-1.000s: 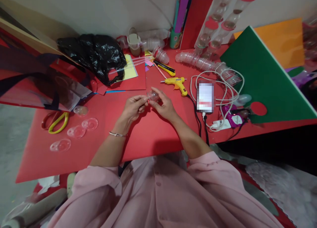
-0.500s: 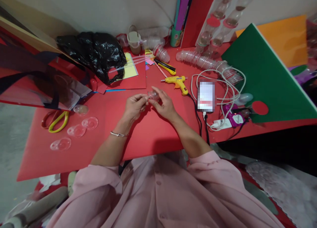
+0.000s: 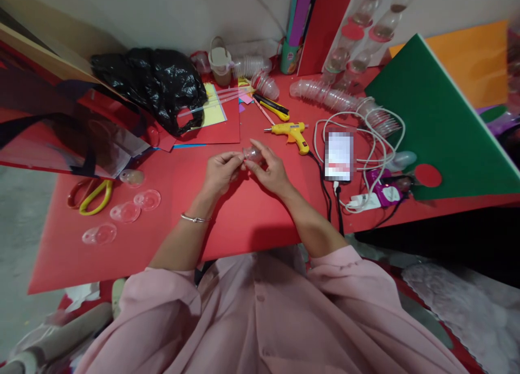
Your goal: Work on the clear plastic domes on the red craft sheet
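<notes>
A small clear plastic piece (image 3: 252,155) is held over the red sheet in the middle of the table (image 3: 158,249). My right hand (image 3: 270,171) wraps its fingers and thumb round the piece from the right. At its left edge, my left hand (image 3: 222,171) pinches with thumb and forefinger; whether it grips the rim or something tiny there is too small to tell. Beyond the hands lies a yellow glue gun (image 3: 290,133), its nozzle pointing left. Several clear plastic pieces (image 3: 125,212) rest on the table to the left.
Yellow-handled scissors (image 3: 95,197) lie at the left. Behind are a black plastic bag (image 3: 158,86), a cutter (image 3: 272,107) and stacked clear cups (image 3: 325,95). A phone (image 3: 339,156), white cables and a green board (image 3: 434,124) stand or lie on the right.
The camera view has shifted slightly. Both hands stay almost in place round the clear piece, with only a slight movement of the fingers.
</notes>
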`<state>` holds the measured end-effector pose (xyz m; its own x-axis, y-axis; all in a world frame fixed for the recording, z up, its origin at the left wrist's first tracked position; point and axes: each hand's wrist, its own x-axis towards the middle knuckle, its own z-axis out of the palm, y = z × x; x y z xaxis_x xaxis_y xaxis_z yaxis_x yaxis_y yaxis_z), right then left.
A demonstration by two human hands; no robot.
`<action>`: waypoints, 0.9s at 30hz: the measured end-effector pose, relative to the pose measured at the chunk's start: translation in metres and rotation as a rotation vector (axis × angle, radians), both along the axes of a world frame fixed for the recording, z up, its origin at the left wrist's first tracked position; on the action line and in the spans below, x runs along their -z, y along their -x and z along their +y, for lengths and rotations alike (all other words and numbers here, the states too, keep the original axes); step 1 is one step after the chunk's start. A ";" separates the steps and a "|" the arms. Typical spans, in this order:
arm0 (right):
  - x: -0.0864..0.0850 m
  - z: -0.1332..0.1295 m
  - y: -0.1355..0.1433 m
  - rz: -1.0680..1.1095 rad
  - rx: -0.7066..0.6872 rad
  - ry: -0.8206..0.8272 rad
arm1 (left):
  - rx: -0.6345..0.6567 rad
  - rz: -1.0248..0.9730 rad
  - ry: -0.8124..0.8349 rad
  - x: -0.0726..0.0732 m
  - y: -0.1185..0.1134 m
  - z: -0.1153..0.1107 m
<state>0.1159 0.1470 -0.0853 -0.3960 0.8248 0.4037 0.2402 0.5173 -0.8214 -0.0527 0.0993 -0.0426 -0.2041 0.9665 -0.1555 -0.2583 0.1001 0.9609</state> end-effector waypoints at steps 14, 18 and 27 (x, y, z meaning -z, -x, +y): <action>-0.008 -0.006 -0.001 0.021 -0.052 0.113 | -0.039 0.455 -0.175 0.000 0.006 -0.002; -0.010 -0.009 -0.001 0.127 -0.111 0.302 | 0.000 0.244 -0.108 0.003 0.005 -0.002; -0.015 -0.009 -0.002 0.101 -0.094 0.199 | -0.016 0.194 -0.125 0.007 0.003 -0.002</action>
<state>0.1175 0.1380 -0.0706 -0.4408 0.8532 0.2787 0.1098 0.3594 -0.9267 -0.0553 0.0970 -0.0500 -0.2339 0.9722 0.0091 -0.0677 -0.0256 0.9974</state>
